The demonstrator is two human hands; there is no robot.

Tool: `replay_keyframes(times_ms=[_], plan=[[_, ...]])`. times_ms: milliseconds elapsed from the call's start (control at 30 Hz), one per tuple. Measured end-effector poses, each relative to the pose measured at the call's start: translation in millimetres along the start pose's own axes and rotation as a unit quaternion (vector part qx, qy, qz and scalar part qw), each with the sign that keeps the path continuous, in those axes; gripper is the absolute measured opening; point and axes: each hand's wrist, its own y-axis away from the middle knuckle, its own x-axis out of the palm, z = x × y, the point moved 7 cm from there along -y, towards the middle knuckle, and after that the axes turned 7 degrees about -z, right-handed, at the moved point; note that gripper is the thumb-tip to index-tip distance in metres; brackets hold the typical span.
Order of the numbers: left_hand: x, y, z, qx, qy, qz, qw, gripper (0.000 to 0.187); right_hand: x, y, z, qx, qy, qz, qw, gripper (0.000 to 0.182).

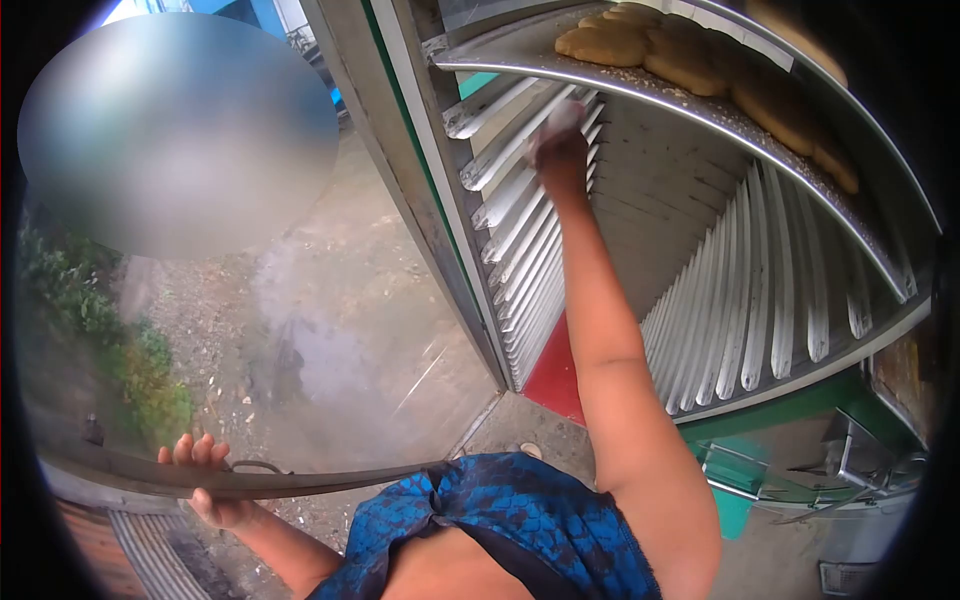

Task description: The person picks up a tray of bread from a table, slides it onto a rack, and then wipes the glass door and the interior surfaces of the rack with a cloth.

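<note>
At the lower left my left hand (208,480) is closed round the metal edge strip (330,480) of a hazy see-through door, fingers on one side and thumb on the other. My right arm reaches into a tall metal rack cabinet. There my right hand (562,160), smeared by motion, is closed on a whitish thing (565,116) that looks like a crumpled cloth. It is beside the left-hand rack rails (515,150). Above and to the right, a metal tray (500,55) bears several brown bread loaves (685,60) and scattered crumbs.
More slanted rails (745,290) line the cabinet's right side. Below is a red panel (552,375); a green panel (800,435) lies at the lower right. Wet ground (320,350) and plants (150,385) show at the left. A large blurred patch covers the upper left.
</note>
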Motion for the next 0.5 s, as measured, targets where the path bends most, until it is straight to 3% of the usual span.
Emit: replay_keyframes(times_ms=[67, 167, 233, 300, 400, 467, 500], plan=[[1, 0, 1, 0.011, -0.002, 0.001, 1.0, 0.069, -10, 5, 64, -0.083, 0.0, 0.08, 0.993, 0.02], [-3, 1, 1, 0.011, -0.003, -0.007, 1.0, 0.07, -14, 30, 114, -0.236, -0.003, 0.113, 0.965, 0.018], [-4, 1, 2, 0.012, -0.001, -0.005, 1.0, 0.07, -11, 28, 118, -0.231, -0.051, 0.148, 0.96, 0.017], [-4, 2, 3, 0.009, -0.002, -0.001, 1.0, 0.07, -7, 25, 111, -0.221, -0.099, 0.182, 0.953, 0.016], [-13, 2, 1, 0.023, -0.079, -0.063, 0.995, 0.075, 15, 17, 69, -0.329, 0.049, 0.248, 0.91, 0.012], [-13, 3, 1, 0.025, -0.07, -0.07, 0.995, 0.075, 14, -8, 30, -0.226, -0.054, 0.205, 0.951, 0.01], [-13, 3, 2, 0.027, -0.07, -0.073, 0.995, 0.075, 14, -19, 13, -0.229, -0.042, 0.197, 0.952, 0.011]])
